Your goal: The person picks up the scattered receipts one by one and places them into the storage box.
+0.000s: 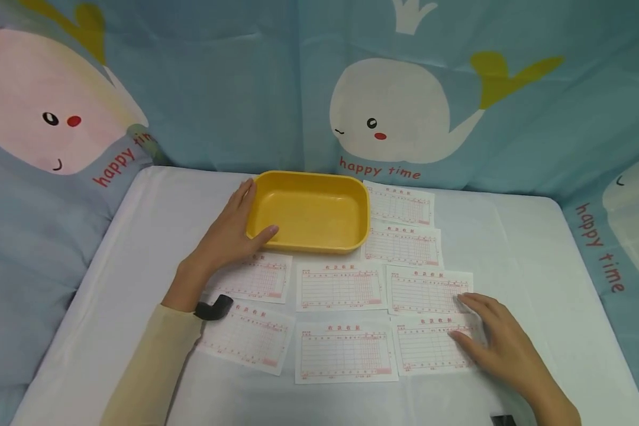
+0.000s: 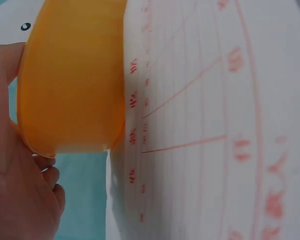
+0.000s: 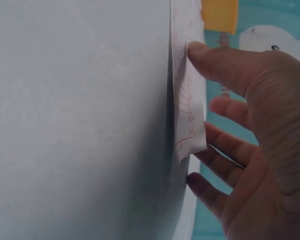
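My left hand (image 1: 229,228) holds the left end of a yellow plastic tray (image 1: 309,219), its thumb over the front rim and its fingers along the end wall. In the left wrist view, the tray's outer wall (image 2: 75,80) stands beside a printed receipt slip (image 2: 190,110). At the right, my right hand (image 1: 506,346) has its fingers loosely spread over the right ends of two slips, an upper one (image 1: 423,290) and a lower one (image 1: 431,349). The right wrist view shows the thumb against a slip (image 3: 185,105) whose near corner is slightly bent.
Several more white slips with red print lie around the tray: two at its right (image 1: 402,245), others in front (image 1: 341,287). All lie on a white-covered table (image 1: 532,254). A blue curtain with cartoon whales (image 1: 389,109) hangs behind the table.
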The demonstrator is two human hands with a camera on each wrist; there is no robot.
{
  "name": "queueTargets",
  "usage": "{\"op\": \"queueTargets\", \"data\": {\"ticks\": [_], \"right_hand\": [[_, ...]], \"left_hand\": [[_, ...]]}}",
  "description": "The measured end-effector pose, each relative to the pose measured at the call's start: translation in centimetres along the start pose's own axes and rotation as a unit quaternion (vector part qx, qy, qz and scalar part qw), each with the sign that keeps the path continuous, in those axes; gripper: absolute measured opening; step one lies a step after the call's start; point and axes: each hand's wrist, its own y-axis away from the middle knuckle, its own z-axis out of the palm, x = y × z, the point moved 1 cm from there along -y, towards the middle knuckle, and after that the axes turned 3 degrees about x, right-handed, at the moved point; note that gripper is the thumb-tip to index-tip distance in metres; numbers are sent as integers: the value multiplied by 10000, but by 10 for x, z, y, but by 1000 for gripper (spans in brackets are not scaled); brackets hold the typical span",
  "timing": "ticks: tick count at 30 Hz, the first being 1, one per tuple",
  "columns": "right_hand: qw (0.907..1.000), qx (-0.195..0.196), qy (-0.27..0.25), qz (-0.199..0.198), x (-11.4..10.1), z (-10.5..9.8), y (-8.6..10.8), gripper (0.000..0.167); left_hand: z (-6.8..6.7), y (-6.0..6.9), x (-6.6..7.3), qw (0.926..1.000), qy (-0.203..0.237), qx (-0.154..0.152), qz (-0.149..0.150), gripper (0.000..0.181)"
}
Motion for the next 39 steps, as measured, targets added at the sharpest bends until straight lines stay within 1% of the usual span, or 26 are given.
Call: {"op": "queueTargets", "data": {"ticks": [5,10,13,17,20,23,28,34,39], "right_hand": [[9998,155,83,-130,2,-2,6,83],[9994,318,98,-112,2,-1,15,80],[9994,307,152,-7,1,0,17,77],[9992,253,266,167,-1,-1,16,75],[9990,209,291,281,-3,-1,16,73],[9988,188,301,341,-3,-1,17,73],[9988,217,268,339,-7,-4,21,72],[9994,86,107,307,-8,-9,23,71],[9996,118,10,264,-7,-9,25,70]], "left_hand": [[4,-3,-1,9999,10,160,55,107],[6,-5,1,9996,-127,130,203,107],[3,-5,1,9996,-172,98,198,106],[1,-5,1,9999,-114,87,81,107],[2,-5,0,9999,-124,79,33,108],[3,-5,-1,9999,-112,105,51,108],[4,-6,0,9999,-56,128,70,107],[5,-5,1,9998,-138,105,56,107],[3,-4,1,9998,-135,123,84,106]]}}
